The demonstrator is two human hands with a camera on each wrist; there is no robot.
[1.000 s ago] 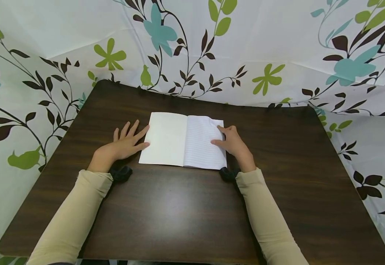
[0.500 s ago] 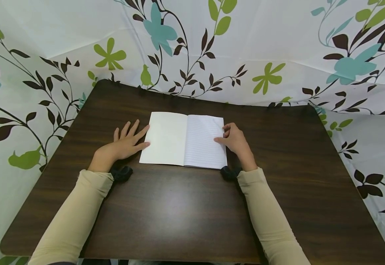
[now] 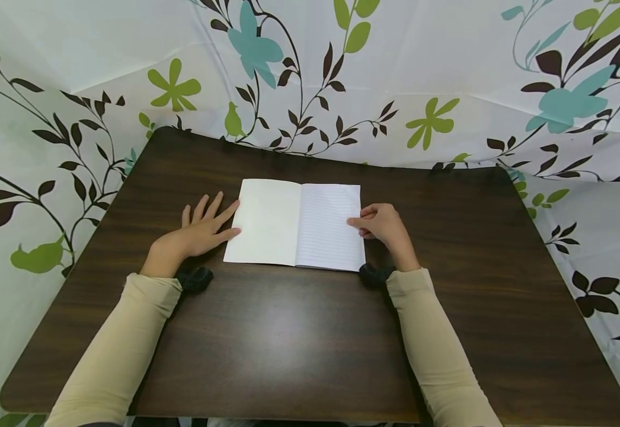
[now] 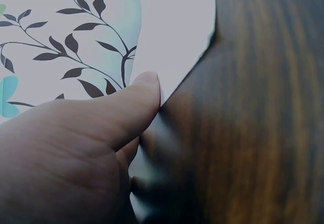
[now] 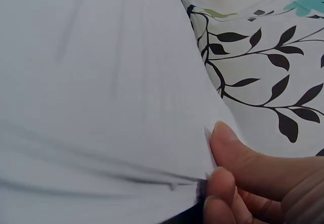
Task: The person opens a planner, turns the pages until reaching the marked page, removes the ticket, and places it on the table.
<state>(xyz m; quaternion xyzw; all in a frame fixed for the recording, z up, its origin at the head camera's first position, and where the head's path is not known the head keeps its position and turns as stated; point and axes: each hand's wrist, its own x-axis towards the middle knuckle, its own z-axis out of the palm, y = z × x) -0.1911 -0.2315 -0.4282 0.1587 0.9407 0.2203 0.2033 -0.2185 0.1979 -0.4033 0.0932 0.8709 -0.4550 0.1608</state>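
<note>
An open notebook (image 3: pixel 299 225) lies on the dark wooden table, with a blank left side and a lined right page (image 3: pixel 327 228). My left hand (image 3: pixel 192 234) is spread flat at its left edge, fingers straight; in the left wrist view the thumb (image 4: pixel 144 90) rests on the white sheet's edge. At the right edge, my right hand (image 3: pixel 382 224) pinches the notebook, thumb on top and the other fingers curled by the side. The right wrist view shows the thumb (image 5: pixel 228 140) at the page edge, fingers below it near a dark strip of cover.
The brown table (image 3: pixel 283 350) extends around the notebook on all sides. A white curtain (image 3: pixel 384 71) printed with leaves and flowers hangs behind it and along the sides. Black wrist straps (image 3: pixel 195 280) sit at both wrists.
My right hand has drawn back to the right from over the lined page to its edge. The page's raised upper corner now lies flat. The left hand stays in place.
</note>
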